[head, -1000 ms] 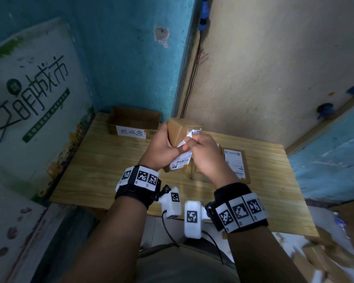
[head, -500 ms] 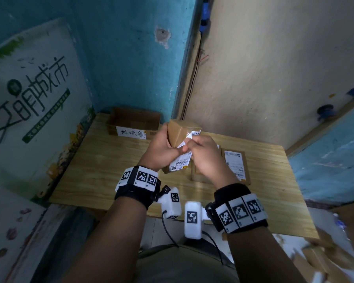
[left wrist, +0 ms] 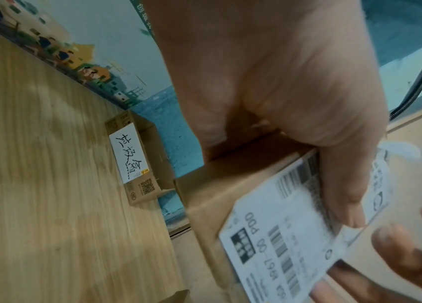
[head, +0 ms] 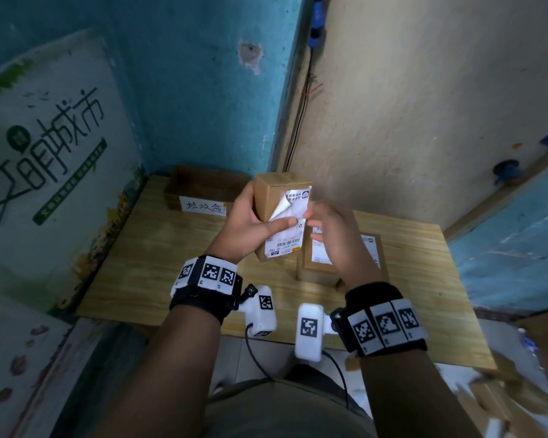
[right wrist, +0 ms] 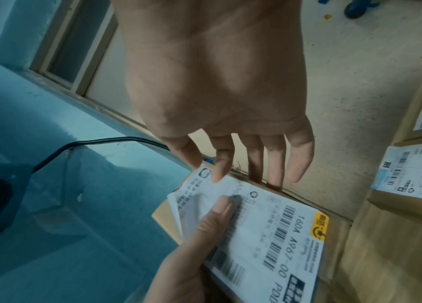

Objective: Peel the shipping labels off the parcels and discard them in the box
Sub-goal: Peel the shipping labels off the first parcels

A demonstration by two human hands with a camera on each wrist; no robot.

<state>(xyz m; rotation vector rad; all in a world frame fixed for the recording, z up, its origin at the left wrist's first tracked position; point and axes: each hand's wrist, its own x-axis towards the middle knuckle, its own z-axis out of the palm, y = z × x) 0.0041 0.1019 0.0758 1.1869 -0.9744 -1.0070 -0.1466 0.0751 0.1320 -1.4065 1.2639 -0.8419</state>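
An open cardboard box (head: 200, 188) bearing a handwritten tag is sitting at the table's (head: 171, 263) far left corner, where blue and beige walls are meeting. Two labelled parcels (head: 345, 257) are lying behind the right hand (head: 332, 235), whose fingers are hanging relaxed, holding nothing. The left hand (head: 247, 222) is gripping one raised parcel (head: 272, 197), its thumb pressing the half-peeled label (head: 290, 229).

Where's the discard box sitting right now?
In the head view the open cardboard box sits at the far left corner of the table, against the blue wall, just left of the parcel held in the left hand.
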